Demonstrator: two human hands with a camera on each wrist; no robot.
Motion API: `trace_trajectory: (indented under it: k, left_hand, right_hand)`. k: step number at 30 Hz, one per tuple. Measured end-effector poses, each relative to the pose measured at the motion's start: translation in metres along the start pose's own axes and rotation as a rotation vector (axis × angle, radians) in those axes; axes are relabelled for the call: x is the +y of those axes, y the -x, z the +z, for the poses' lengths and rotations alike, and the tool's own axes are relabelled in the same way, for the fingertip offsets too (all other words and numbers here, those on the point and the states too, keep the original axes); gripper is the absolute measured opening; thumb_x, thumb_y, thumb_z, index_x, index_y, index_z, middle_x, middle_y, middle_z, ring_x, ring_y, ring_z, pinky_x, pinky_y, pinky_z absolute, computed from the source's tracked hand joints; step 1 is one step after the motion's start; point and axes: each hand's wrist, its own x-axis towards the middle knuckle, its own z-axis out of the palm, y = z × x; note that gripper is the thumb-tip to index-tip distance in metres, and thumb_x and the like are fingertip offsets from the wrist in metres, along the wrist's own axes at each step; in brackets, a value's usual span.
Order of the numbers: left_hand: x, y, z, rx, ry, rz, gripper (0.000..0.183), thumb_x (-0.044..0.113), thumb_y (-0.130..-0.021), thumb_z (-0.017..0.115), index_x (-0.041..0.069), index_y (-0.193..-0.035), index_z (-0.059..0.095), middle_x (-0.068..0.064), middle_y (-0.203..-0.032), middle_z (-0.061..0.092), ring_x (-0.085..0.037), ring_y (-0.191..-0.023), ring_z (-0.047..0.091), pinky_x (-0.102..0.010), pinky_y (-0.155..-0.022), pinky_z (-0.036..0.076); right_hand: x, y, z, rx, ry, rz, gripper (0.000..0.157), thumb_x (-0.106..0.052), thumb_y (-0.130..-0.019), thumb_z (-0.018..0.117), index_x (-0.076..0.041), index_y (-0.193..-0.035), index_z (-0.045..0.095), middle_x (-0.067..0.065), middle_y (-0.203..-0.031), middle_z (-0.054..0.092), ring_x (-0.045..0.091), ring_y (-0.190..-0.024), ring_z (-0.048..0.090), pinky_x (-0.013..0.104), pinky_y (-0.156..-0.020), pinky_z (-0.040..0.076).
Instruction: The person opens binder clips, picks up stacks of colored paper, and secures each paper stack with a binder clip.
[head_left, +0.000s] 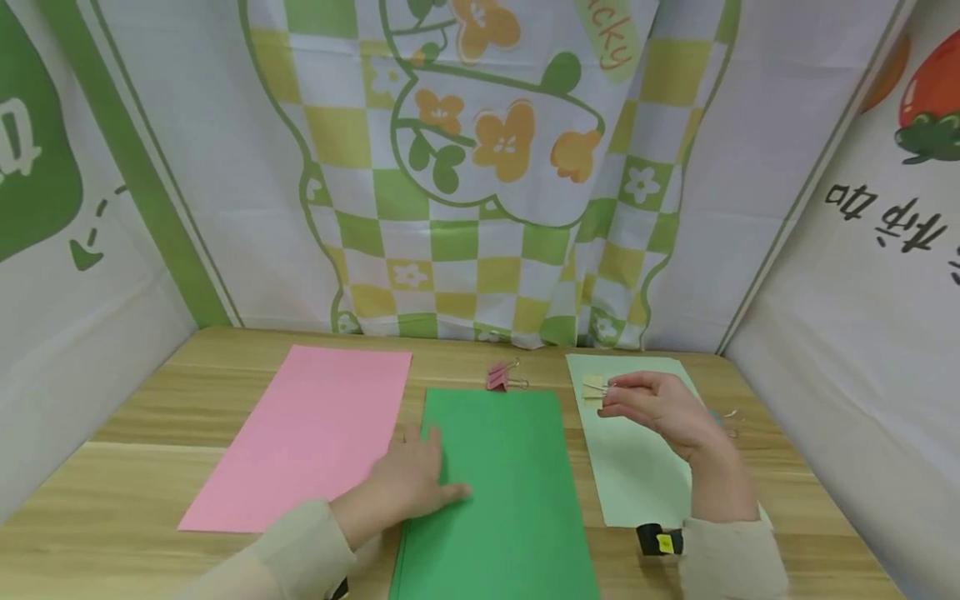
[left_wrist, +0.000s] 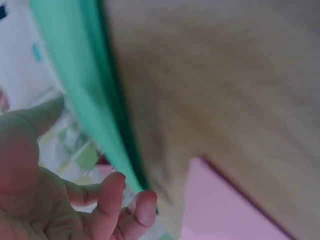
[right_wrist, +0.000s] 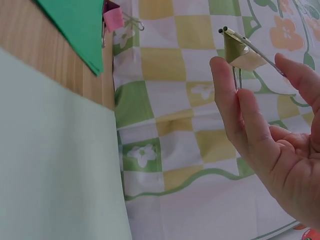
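My right hand [head_left: 663, 412] is above the pale green sheet [head_left: 637, 479] and holds a yellow binder clip [head_left: 592, 389] by its wire handles. In the right wrist view, the thumb is on one handle of the clip [right_wrist: 241, 52] and two fingers are on the other. Fingers spread, my left hand [head_left: 408, 482] is at the left edge of a green paper stack [head_left: 502, 492]; whether it touches the paper, I cannot tell. The left wrist view is blurred around the stack's layered edge [left_wrist: 97, 85].
A pink sheet [head_left: 307, 433] lies on the wooden table [head_left: 142, 467] at the left. Behind the green stack sits a pink binder clip [head_left: 498, 377]. A blue clip [head_left: 717, 417], partly hidden by the right hand, is at the right. A patterned cloth [head_left: 427, 242] hangs behind the table.
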Motion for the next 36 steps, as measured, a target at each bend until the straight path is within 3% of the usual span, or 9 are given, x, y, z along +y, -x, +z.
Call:
trace_trajectory:
  k: [5,10,14,19,23,28,36]
  left_hand:
    - [0.005,0.005,0.011,-0.012,-0.094,0.034,0.120,0.072,-0.065,0.078,-0.005,-0.148,0.038,-0.040,-0.130,0.048,-0.052,-0.112,0.056,-0.057,-0.081,0.056]
    - [0.012,0.005,0.012,-0.018,-0.126,0.085,0.127,0.069,-0.057,0.084,-0.002,-0.150,0.035,-0.039,-0.125,0.050,-0.046,-0.104,0.059,-0.051,-0.078,0.057]
    - [0.016,0.004,0.010,-0.047,-0.096,0.077,0.131,0.061,-0.055,0.089,-0.002,-0.153,0.029,-0.040,-0.129,0.048,-0.047,-0.106,0.059,-0.051,-0.082,0.058]
    - [0.019,0.001,0.009,-0.087,-0.057,0.019,0.133,0.052,-0.054,0.092,0.001,-0.155,0.023,-0.040,-0.133,0.044,-0.046,-0.104,0.060,-0.051,-0.083,0.058]
    - [0.019,0.000,0.011,-0.108,0.029,-0.020,0.133,0.043,-0.055,0.094,0.001,-0.156,0.019,-0.041,-0.136,0.041,-0.049,-0.109,0.059,-0.054,-0.091,0.054]
    - [0.021,0.002,0.014,-0.109,0.144,-0.015,0.133,0.032,-0.056,0.096,-0.001,-0.156,0.014,-0.045,-0.139,0.037,-0.054,-0.118,0.054,-0.058,-0.102,0.047]
    - [0.022,0.000,0.010,-0.104,0.143,0.003,0.133,0.032,-0.057,0.096,0.000,-0.155,0.012,-0.043,-0.130,0.050,-0.054,-0.119,0.054,-0.058,-0.102,0.047]
  right_hand:
    - [-0.004,-0.005,0.011,-0.008,-0.012,-0.014,0.056,-0.020,-0.100,0.060,0.015,-0.139,0.040,0.019,-0.123,0.061,0.012,-0.100,0.072,0.016,-0.097,0.049]
    - [-0.007,-0.008,0.018,-0.020,-0.019,-0.025,0.057,-0.022,-0.101,0.060,0.014,-0.140,0.040,0.020,-0.126,0.059,0.013,-0.101,0.071,0.019,-0.099,0.049]
    - [-0.007,-0.009,0.021,-0.024,-0.022,-0.014,0.056,-0.022,-0.101,0.059,0.013,-0.140,0.039,0.019,-0.127,0.058,0.014,-0.103,0.071,0.020,-0.100,0.050]
    - [-0.006,-0.007,0.018,-0.008,-0.035,-0.007,0.054,-0.021,-0.101,0.059,0.013,-0.139,0.040,0.016,-0.123,0.060,0.014,-0.102,0.071,0.019,-0.098,0.050]
    - [-0.003,-0.006,0.017,-0.007,-0.049,-0.007,0.054,-0.021,-0.101,0.060,0.013,-0.138,0.041,0.014,-0.120,0.061,0.014,-0.101,0.071,0.018,-0.097,0.051]
    - [0.000,-0.005,0.013,0.004,-0.047,-0.015,0.055,-0.022,-0.101,0.059,0.014,-0.139,0.040,0.011,-0.119,0.062,0.012,-0.101,0.071,0.017,-0.097,0.050]
    - [0.001,-0.005,0.004,0.014,-0.073,-0.023,0.054,-0.019,-0.102,0.057,0.016,-0.138,0.039,0.009,-0.115,0.064,0.011,-0.100,0.071,0.016,-0.097,0.050]
